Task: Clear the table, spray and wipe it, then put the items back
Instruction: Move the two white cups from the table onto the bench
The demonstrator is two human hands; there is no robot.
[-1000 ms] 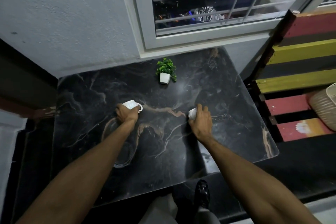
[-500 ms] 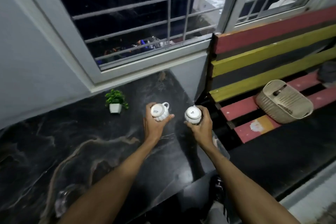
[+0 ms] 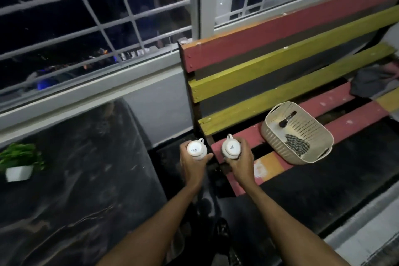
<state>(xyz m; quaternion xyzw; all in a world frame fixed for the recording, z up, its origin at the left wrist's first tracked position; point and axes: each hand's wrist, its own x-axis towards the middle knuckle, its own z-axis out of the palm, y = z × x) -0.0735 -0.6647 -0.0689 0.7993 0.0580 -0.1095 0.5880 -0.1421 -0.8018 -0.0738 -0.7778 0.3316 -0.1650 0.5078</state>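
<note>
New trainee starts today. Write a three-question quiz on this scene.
1. True or false: each hand holds a cup.
2. What remains on the table? A) plant B) basket C) kettle
3. Fill in: the basket sits on the ____.

Key: 1. True; the right hand holds the other cup. 2. A, the plant. 3. Bench.
</note>
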